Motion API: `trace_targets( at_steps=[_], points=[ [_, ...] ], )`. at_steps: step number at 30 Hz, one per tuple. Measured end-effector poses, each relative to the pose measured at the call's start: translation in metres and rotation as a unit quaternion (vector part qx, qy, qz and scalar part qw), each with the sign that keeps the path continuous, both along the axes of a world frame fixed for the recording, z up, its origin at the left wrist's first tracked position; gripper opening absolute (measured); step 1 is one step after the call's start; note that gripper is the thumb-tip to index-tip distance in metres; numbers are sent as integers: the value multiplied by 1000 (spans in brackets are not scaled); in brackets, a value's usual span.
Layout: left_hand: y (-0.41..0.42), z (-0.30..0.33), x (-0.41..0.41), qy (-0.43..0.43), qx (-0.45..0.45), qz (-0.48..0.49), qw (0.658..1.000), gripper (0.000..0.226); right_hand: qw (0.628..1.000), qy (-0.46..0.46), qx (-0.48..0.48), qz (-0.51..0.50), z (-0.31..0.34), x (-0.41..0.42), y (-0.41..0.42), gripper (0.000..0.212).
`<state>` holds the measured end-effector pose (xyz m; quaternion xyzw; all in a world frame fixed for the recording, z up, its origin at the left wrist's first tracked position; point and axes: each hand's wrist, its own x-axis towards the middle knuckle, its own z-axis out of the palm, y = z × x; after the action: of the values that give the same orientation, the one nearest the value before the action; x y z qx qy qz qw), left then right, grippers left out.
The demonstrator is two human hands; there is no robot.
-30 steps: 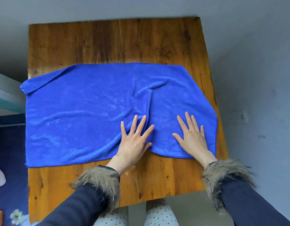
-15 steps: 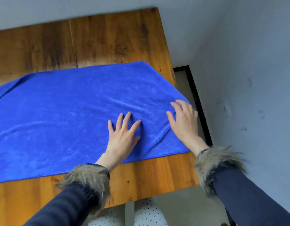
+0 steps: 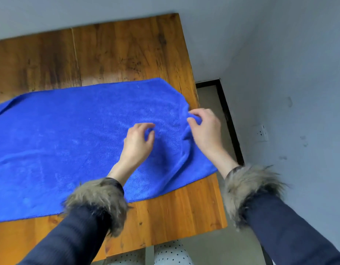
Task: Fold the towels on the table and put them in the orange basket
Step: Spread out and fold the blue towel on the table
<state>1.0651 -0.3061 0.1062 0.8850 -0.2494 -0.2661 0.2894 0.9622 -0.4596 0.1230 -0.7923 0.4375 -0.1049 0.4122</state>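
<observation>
Standing at the near edge of the wooden table (image 3: 184, 211), the person reaches both fur-cuffed sleeves over a blue towel (image 3: 70, 142) spread flat across it, unfolded. On the towel's right part, the left hand (image 3: 137, 142) hovers with fingers curled, apparently gathering the nap; whether cloth is actually caught cannot be told. At the towel's right edge, slightly farther, the right hand (image 3: 205, 129) pinches a bunched fold of cloth, judged as preparation for drawing that end over. Beyond the towel lies bare tabletop. No orange basket is visible.
</observation>
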Motion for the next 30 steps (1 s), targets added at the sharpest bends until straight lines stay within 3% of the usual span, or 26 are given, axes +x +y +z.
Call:
trace_targets(
  at_steps=[2,4,6,9,12,16,21,25,28,30],
  points=[
    [-6,10,11,108,-61,92,988,22,984,-5,-6,181,5,5,29,26],
    [-6,15,20,184,-85,136,970,22,923,76,29,377,0,7,51,28],
    [1,12,22,224,-71,148,961,23,884,117,65,447,-5,7,58,23],
    [15,2,16,260,-50,182,947,27,952,40,55,300,-8,8,46,18],
    [25,-4,1,197,-26,180,963,25,991,36,77,107,-12,17,22,15],
    [24,-3,-25,145,-23,131,980,28,984,134,109,52,-24,42,8,31],
    [6,-9,-36,143,0,153,978,50,964,88,251,-28,-27,67,8,32],
    [-2,-9,-37,129,32,157,979,30,944,34,299,-138,-24,64,1,32],
    [3,-5,-37,118,22,169,978,20,926,34,337,-168,-15,61,-3,41],
    [15,-1,-34,117,11,185,976,18,918,51,353,-173,-8,61,-3,23]
  ],
)
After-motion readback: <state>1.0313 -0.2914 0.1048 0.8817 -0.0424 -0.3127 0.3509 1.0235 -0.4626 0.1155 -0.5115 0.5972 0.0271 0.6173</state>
